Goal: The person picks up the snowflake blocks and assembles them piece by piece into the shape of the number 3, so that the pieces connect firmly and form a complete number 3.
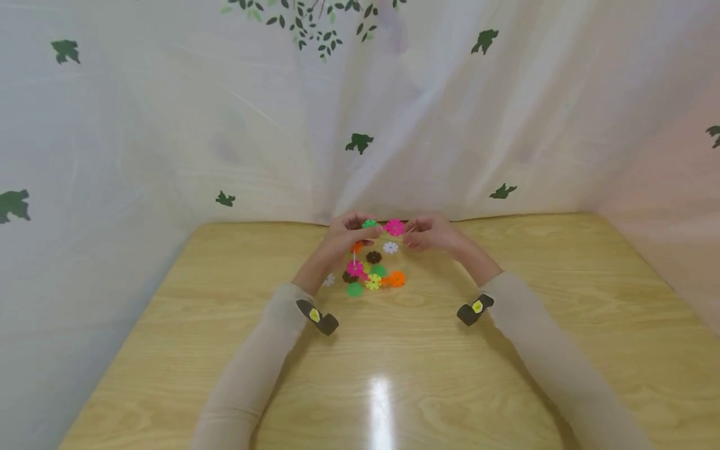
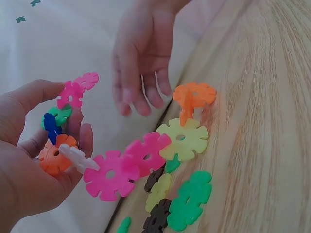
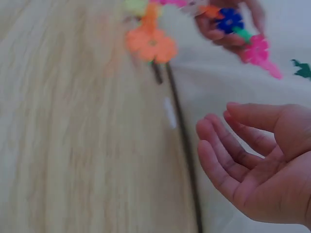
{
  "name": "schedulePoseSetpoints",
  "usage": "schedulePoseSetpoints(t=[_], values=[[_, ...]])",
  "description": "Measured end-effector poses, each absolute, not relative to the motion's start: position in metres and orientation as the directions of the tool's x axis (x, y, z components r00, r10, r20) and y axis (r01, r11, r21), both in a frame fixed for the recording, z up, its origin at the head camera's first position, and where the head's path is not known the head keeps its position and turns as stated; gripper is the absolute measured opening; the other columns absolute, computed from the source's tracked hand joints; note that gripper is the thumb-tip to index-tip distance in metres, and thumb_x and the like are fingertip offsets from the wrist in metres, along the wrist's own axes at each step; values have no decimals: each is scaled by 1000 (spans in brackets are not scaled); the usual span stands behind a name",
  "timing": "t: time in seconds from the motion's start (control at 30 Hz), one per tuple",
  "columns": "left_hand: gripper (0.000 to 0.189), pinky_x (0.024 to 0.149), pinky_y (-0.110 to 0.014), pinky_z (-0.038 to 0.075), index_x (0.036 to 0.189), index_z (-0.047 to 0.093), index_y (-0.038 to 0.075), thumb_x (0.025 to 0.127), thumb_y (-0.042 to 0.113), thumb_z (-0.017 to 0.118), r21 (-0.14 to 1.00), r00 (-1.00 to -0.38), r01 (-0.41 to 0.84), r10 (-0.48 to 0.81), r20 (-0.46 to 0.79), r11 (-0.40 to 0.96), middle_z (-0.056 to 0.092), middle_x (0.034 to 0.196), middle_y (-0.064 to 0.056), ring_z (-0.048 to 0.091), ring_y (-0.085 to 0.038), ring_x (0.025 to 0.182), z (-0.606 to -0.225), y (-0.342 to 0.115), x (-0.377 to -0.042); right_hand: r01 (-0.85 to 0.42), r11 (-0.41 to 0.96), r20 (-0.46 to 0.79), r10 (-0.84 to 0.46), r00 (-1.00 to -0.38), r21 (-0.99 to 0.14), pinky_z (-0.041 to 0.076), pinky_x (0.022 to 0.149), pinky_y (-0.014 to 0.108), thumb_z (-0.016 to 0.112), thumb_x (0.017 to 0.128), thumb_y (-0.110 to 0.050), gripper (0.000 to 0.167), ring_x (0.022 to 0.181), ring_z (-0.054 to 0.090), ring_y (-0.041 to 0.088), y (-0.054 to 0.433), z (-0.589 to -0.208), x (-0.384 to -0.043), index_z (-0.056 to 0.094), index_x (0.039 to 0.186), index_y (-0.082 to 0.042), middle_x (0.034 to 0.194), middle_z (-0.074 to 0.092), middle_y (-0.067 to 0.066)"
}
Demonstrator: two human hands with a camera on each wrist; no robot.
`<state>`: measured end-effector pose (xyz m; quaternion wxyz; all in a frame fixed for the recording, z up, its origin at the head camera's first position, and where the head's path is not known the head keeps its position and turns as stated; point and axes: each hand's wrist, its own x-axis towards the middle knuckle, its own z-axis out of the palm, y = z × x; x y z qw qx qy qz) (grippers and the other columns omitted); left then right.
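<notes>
My left hand [image 1: 347, 234] pinches a chain of interlocked flower-shaped plastic discs near its pink end disc [image 2: 71, 95]. A green disc [image 2: 62, 115], a blue disc [image 2: 51, 127] and an orange disc [image 2: 57, 154] run beside the palm. From there the chain hangs through a white disc [image 2: 79, 158] and pink discs [image 2: 109, 175] to a yellow disc [image 2: 183, 140] and orange discs [image 3: 151, 44]. Just right of the chain's pink end is my right hand [image 3: 262, 165], its fingers loosely bent and holding nothing.
Loose discs lie on the wooden table [image 1: 427, 356] under the chain, among them a white disc [image 1: 390, 247], a brown disc [image 1: 374, 257] and a green disc [image 1: 355, 289]. A pale curtain [image 1: 270, 137] with leaf prints hangs behind the table's far edge.
</notes>
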<state>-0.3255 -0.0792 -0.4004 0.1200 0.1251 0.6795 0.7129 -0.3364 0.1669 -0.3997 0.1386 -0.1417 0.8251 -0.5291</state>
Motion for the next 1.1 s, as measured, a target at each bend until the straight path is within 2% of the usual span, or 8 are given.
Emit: schedulePoseSetpoints(t=[0.13,0.23,0.3,0.43,0.53,0.67,0.83,1.1], values=[[18,81,-24,59,110,65,6,93,9,72,999,-939,8,344,22,-42,69,98,0,64,-17,92,-399,-79,-325,-107,496,-151,-452,-879,-862,61,73,31,66,96,-7,34,79,67,22,161,-407,-350,58,124,10,109,70,26],[18,80,-24,59,109,66,6,93,9,72,999,-938,11,347,27,-48,69,97,0,64,-17,91,-398,-78,-325,-125,563,-201,-480,-854,-817,48,60,24,67,95,-8,30,64,53,14,156,-404,-357,56,117,9,84,66,14],[16,78,-23,58,108,66,7,93,8,72,998,-937,11,349,30,-57,69,96,0,64,-16,90,-397,-77,-326,-145,595,-226,-503,-834,-790,38,55,23,68,94,-8,30,55,42,11,153,-402,-359,59,119,7,67,55,3],[16,77,-23,58,107,66,7,93,7,72,998,-934,13,355,34,-63,69,96,0,63,-14,87,-396,-76,-326,-222,668,-240,-526,-816,-711,30,50,21,71,92,-8,27,50,35,7,148,-400,-360,64,115,5,55,43,-6],[16,78,-23,58,108,66,8,93,8,72,998,-935,18,354,37,-56,68,96,0,63,-15,88,-397,-76,-326,-288,690,-197,-532,-823,-664,32,51,19,74,88,-6,21,53,38,6,147,-402,-358,67,105,4,59,48,-4],[16,79,-24,58,108,66,7,93,8,72,999,-939,17,343,32,-47,67,94,0,62,-17,88,-398,-77,-326,-279,654,-141,-513,-847,-703,43,57,21,77,84,-2,19,63,49,11,152,-405,-351,65,98,4,74,59,4],[19,80,-24,60,110,65,5,93,7,72,999,-945,4,328,15,-36,67,95,0,64,-19,92,-400,-80,-325,-216,536,-84,-480,-873,-816,55,62,29,73,89,0,16,72,60,18,167,-404,-336,64,101,5,87,68,12],[29,87,-30,60,119,63,-1,93,10,72,1000,-941,4,338,13,-29,67,97,-1,64,-18,92,-402,-82,-325,-207,364,81,-332,-940,-908,58,72,32,71,94,-7,19,82,64,23,177,-395,-320,68,108,5,94,68,9]])
